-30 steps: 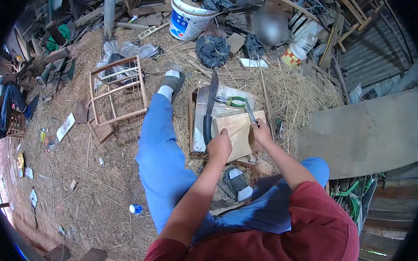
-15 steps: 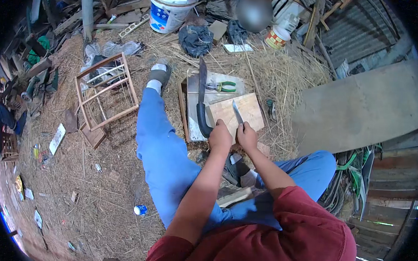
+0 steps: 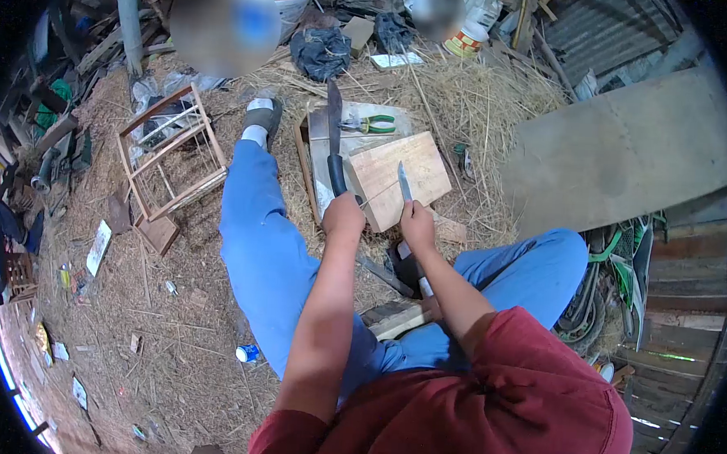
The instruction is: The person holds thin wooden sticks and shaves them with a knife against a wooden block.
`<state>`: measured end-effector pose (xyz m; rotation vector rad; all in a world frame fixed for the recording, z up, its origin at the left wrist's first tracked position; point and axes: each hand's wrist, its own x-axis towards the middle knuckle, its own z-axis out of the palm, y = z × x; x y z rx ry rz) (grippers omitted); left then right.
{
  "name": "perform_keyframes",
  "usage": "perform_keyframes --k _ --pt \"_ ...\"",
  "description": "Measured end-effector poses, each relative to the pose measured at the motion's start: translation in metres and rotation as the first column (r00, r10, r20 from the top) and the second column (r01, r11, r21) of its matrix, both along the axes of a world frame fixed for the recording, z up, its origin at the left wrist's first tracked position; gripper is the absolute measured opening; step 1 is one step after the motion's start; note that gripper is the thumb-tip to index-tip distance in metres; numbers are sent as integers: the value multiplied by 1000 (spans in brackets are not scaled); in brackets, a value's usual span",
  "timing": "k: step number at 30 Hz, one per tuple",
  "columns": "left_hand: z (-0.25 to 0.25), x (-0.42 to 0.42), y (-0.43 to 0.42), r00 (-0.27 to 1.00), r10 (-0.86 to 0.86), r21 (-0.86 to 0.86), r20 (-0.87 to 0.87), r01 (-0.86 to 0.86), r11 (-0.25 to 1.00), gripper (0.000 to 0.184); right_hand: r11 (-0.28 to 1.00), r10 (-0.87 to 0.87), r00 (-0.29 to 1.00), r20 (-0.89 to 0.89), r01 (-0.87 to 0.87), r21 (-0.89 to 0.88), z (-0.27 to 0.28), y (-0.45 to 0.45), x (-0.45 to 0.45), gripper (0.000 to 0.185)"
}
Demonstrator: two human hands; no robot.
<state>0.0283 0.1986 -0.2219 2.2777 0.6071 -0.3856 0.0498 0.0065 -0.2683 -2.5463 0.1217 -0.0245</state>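
Observation:
My left hand (image 3: 344, 215) is closed over the lower end of the black handle of a machete (image 3: 334, 123), beside the near-left edge of a wooden block. The machete lies with its dark blade pointing away from me on a low box (image 3: 303, 154). In my right hand (image 3: 417, 224) is a knife (image 3: 404, 181), its blade pointing away over the pale wooden block (image 3: 383, 166). I cannot tell whether the blade touches the wood. Green-handled pliers (image 3: 370, 124) rest on the box beyond the block.
A wooden frame (image 3: 174, 155) lies left of my outstretched leg. At the right are a large flat board (image 3: 630, 150) and a green-and-black motorbike (image 3: 615, 281). Black plastic bags (image 3: 319, 54) sit at the back, and straw covers the ground. A blue can (image 3: 247, 353) lies near my thigh.
The view has shifted, so the scene sits higher and farther left. My left hand has moved left, away from the block's near edge, onto the machete handle. My right hand still holds the knife.

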Motion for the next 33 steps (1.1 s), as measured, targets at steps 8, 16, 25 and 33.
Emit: perform_keyframes --k 8,16,25,33 --pt "-6 1 -2 983 -99 -35 153 105 994 18 997 -71 996 -58 70 -17 8 -2 -25 41" --pt "2 -8 -18 981 -158 17 109 158 987 20 976 -193 979 -68 199 91 -5 -16 -37 47" --pt "-20 -3 -16 975 -156 19 158 155 988 19 993 -105 974 -201 114 38 -4 -17 -30 45" --pt "-8 -4 -17 978 -183 24 99 181 983 18 997 -76 976 -206 74 -18 0 -7 -38 47"
